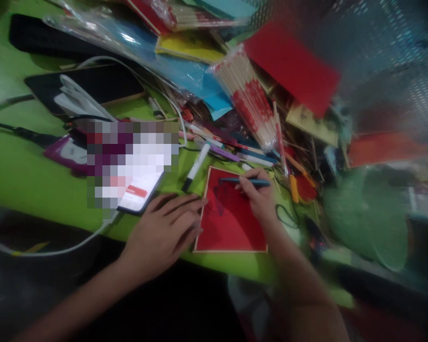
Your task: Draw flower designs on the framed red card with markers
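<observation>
A red card with a pale border (231, 232) lies near the front edge of the green table. Dark drawn lines show on its upper left part. My right hand (259, 194) is closed around a dark blue pen (255, 181), whose tip points left over the card's upper part. Flat and with fingers stretched out, my left hand (167, 228) rests at the card's left edge, its fingertips at the border. Just beyond that hand is a lit phone (142, 190), partly blurred out. A white marker with a black cap (197, 166) lies above the card's left corner.
Behind the card is a heap of pens, wrapped wooden sticks (246, 95), red paper (292, 66) and blue paper (203, 85). A dark tablet-like slab (117, 85) and a white cable (74, 251) are on the left. At right stands a green container (367, 213).
</observation>
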{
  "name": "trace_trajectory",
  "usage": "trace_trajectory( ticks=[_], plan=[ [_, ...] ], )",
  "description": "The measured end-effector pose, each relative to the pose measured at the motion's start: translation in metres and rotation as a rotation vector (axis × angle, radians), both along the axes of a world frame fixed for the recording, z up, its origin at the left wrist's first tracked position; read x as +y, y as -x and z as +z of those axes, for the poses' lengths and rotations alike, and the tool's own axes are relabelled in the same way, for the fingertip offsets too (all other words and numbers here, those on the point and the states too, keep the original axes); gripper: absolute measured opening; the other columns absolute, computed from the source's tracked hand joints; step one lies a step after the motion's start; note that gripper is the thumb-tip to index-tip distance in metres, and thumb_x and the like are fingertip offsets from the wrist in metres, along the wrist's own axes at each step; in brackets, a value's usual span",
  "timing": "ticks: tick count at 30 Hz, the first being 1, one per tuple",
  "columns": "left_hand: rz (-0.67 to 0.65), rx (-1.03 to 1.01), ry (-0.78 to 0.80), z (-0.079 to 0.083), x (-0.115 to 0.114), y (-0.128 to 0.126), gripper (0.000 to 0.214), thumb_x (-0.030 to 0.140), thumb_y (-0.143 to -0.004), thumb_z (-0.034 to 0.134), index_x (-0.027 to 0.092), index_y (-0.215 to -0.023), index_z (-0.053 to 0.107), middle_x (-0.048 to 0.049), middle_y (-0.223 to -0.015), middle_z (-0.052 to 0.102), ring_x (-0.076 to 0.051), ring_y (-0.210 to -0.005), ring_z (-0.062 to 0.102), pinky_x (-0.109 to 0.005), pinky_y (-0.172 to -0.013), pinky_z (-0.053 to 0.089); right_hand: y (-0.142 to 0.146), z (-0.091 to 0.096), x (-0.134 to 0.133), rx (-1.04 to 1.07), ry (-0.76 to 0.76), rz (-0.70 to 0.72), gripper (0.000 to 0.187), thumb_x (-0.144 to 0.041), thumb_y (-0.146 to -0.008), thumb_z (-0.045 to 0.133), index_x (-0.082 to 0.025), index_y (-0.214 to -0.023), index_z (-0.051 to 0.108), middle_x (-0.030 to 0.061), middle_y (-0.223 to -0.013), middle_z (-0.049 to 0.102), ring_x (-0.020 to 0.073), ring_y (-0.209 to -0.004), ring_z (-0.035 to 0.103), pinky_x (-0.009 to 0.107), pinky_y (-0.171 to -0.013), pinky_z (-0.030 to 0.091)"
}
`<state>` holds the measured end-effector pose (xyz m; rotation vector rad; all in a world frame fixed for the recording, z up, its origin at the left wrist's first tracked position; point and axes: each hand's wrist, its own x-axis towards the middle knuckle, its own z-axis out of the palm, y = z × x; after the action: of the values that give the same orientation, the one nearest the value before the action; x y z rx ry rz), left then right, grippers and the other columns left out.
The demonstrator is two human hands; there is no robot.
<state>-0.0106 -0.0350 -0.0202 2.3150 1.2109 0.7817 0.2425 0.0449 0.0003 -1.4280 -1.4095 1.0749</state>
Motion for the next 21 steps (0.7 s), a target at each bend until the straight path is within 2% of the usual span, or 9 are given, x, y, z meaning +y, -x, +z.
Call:
trace_trajectory(
  ticks=[5,21],
  plan=[
    [0.015,-0.014,0.023,-0.0006,-0.0004,-0.0008,0.015,0.028,-0.105,0.051,0.025,-0.103,0.066,-0.0022,-0.141,0.074,-0.025,-0.133,0.066,-0.049,-0.116,0.040,0.0004,-0.0003,0.0009,-0.012,-0.004,0.011,0.033,-0.053,-0.086,0.079,-0.025,-0.085,0.063,-0.0038,-0.068,0.068,0.0131,-0.059,0.061,0.027,-0.059,0.050],
    [-0.002,0.004,-0.016,0.0013,0.0014,-0.0008,0.014,0.026,-0.108,0.046,0.025,-0.104,0.060,-0.0040,-0.145,0.071,-0.024,-0.133,0.065,-0.050,-0.113,0.039,0.0009,0.0001,0.0008,-0.012,-0.003,0.005,0.029,-0.049,-0.086,0.080,-0.024,-0.084,0.065,-0.0038,-0.068,0.068,0.0127,-0.059,0.061,0.026,-0.059,0.048]
  ],
)
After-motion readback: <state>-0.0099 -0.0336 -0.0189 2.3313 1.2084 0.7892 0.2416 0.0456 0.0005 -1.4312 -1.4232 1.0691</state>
